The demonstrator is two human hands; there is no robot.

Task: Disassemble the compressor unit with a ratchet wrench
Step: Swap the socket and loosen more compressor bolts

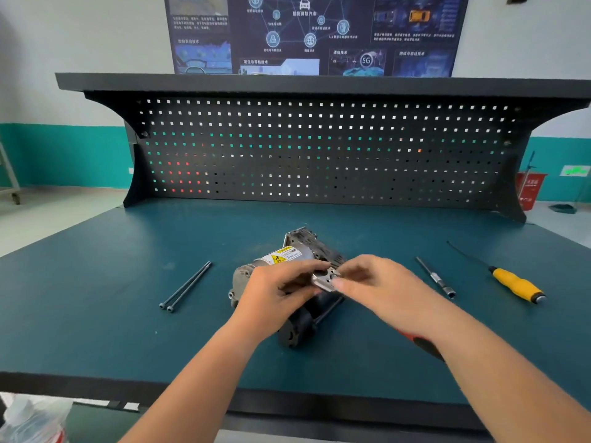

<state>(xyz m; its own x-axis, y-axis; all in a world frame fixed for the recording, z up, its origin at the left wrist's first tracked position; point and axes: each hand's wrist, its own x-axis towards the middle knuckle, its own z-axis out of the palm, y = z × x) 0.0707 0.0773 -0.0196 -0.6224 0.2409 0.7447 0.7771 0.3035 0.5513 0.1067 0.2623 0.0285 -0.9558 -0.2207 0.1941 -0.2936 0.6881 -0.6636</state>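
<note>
The fingers of my left hand (pixel 275 289) and right hand (pixel 380 282) pinch a small metal plate (pixel 324 279) just above the compressor (pixel 287 257), which lies in the middle of the surface (pixel 96 298). My right forearm hides most of a red-handled tool (pixel 422 342). Two long bolts (pixel 185 287) lie toward the left edge, an extension bar (pixel 435 278) and a yellow screwdriver (pixel 515 284) toward the right. A pegboard (pixel 319 148) lines the back edge.
</note>
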